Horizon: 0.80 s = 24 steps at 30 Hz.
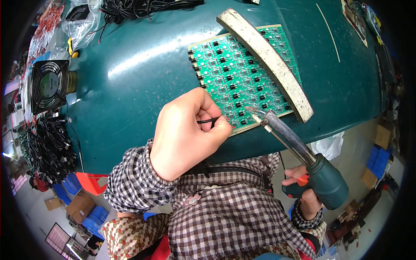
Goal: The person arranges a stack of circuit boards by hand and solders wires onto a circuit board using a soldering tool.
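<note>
A green circuit board panel (225, 65) with rows of small black parts lies on the teal work mat. Across its right part rests a long, worn whitish bar (268, 60). My left hand (186, 130) pinches a thin black cable (208, 121) at the panel's lower left edge; red wire ends show by the fingertips. In my right hand (303, 184) is a dark green soldering gun (327, 182) with a red trigger. Its metal tip points up and left, over the panel's lower rows, a little right of my left fingertips. Whether the tip touches the board I cannot tell.
A small black fan (50, 86) stands at the mat's left edge, above a heap of black cables (47, 147). More black cables (130, 9) lie at the far edge. A yellow-handled tool (71, 47) sits beside clear plastic bags. Blue bins (379, 160) stand on the floor at right.
</note>
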Motion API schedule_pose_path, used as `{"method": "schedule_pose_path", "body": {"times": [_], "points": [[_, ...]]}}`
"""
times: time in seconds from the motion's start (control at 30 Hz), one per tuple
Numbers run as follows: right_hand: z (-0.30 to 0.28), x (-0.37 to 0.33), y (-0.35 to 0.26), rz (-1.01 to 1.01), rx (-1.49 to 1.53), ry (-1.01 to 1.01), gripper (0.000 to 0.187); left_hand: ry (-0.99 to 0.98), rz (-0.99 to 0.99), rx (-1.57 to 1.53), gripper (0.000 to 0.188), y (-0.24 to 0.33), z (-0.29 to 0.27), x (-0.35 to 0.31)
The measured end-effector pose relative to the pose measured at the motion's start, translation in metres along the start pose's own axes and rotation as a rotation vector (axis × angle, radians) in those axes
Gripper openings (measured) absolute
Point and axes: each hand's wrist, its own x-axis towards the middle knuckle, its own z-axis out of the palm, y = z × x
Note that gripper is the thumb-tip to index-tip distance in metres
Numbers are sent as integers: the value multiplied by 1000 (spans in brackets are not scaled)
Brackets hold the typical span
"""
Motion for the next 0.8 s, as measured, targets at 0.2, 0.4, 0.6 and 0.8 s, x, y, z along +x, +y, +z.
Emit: {"method": "schedule_pose_path", "body": {"times": [0.2, 0.4, 0.6, 0.8], "points": [[-8, -5, 3, 70, -1, 27, 68, -3, -38, -120, 11, -1, 1, -3], [-2, -2, 1, 42, -23, 52, 67, 85, -51, -259, 11, -5, 11, -11], [-6, -3, 4, -1, -16, 16, 59, 142, 83, -110, 12, -10, 16, -15], [-11, -13, 11, 45, 88, 38, 64, 158, 133, -87, 13, -11, 17, -17]]}}
